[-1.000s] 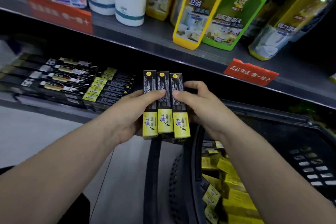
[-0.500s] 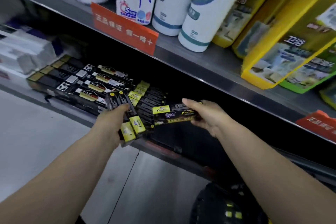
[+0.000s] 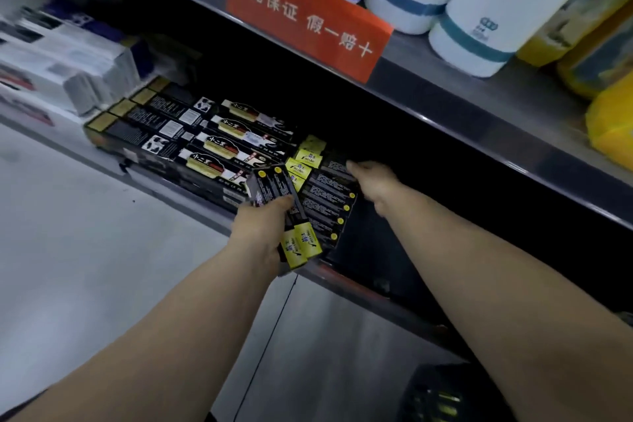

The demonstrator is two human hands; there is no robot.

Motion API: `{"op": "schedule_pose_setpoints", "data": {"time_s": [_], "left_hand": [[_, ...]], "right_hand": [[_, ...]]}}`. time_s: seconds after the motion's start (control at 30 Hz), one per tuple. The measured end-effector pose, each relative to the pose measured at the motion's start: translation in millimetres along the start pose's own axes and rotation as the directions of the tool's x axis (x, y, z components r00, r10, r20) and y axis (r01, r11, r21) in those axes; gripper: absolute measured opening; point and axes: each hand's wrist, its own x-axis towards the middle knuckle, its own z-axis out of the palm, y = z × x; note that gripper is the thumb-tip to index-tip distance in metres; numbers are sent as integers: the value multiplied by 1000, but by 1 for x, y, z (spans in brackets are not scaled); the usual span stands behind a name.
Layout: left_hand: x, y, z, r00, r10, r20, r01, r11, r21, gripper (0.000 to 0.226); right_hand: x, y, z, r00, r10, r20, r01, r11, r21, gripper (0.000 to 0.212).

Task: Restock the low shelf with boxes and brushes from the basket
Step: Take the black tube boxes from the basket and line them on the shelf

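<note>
While the left hand (image 3: 262,231) grips two black boxes (image 3: 272,187) with yellow ends, fingers curled round them just off the front lip of the low shelf (image 3: 376,289), the right hand (image 3: 376,181) lies at its two o'clock, fingers stretched out flat on the row of matching boxes (image 3: 327,197) lying on that shelf. Longer black cartons (image 3: 219,144) sit at ten o'clock, and the dark basket (image 3: 442,394) shows at five o'clock.

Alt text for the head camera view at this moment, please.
A person's left hand grips two black-and-yellow boxes at the edge of a low shelf, while the right hand rests on a row of matching boxes already there. Longer black boxes lie to the left; an orange sign hangs on the shelf above.
</note>
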Motion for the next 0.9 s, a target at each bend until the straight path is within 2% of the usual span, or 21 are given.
{"op": "schedule_pose_setpoints", "data": {"time_s": [0.1, 0.17, 0.33, 0.43, 0.47, 0.53, 0.57, 0.63, 0.67, 0.73, 0.8, 0.87, 0.9], "left_hand": [[1, -2, 4, 1000, 4, 17, -3, 1000, -13, 48], [3, -3, 6, 1000, -6, 14, 6, 1000, -18, 51], [3, -3, 9, 1000, -4, 8, 5, 999, -46, 42], [0, -1, 9, 1000, -1, 23, 2, 997, -74, 38], [0, 0, 8, 999, -1, 38, 4, 996, -90, 36], [-2, 2, 7, 997, 3, 77, 6, 994, -108, 29], [-3, 4, 7, 995, 8, 101, 3, 995, -102, 28], [-4, 5, 8, 985, 30, 169, -20, 998, -60, 32], [-4, 6, 10, 979, 42, 200, -35, 999, -35, 38], [-5, 4, 12, 970, 55, 239, -54, 998, -7, 41], [-6, 3, 13, 971, 52, 233, -54, 999, 0, 35], [-6, 4, 12, 985, 44, 165, -42, 999, -20, 38], [-6, 4, 11, 990, 41, 137, -36, 999, -33, 49]], "right_hand": [[2, 4, 6, 998, -37, 53, 45, 986, -158, 42], [2, 6, 8, 995, -69, 66, 81, 976, -203, 42], [-1, 2, 8, 990, -97, 99, 124, 938, -325, 41], [-15, -9, 4, 971, -219, 96, 234, 790, -567, 40], [-23, -15, 2, 945, -295, 142, 323, 766, -556, 40], [-43, -26, -1, 874, -366, 319, 469, 808, -357, 48], [-54, -31, -2, 848, -348, 401, 453, 868, -203, 53], [-70, -40, -7, 826, -272, 494, 272, 959, 74, 59], [-73, -42, -11, 822, -241, 516, 190, 970, 150, 62], [-75, -45, -20, 818, -224, 529, 148, 972, 184, 65], [-72, -44, -29, 841, -225, 493, 130, 967, 220, 60], [-62, -41, -37, 896, -212, 390, 92, 948, 304, 47], [-56, -39, -40, 926, -199, 322, 76, 931, 357, 40]]}}
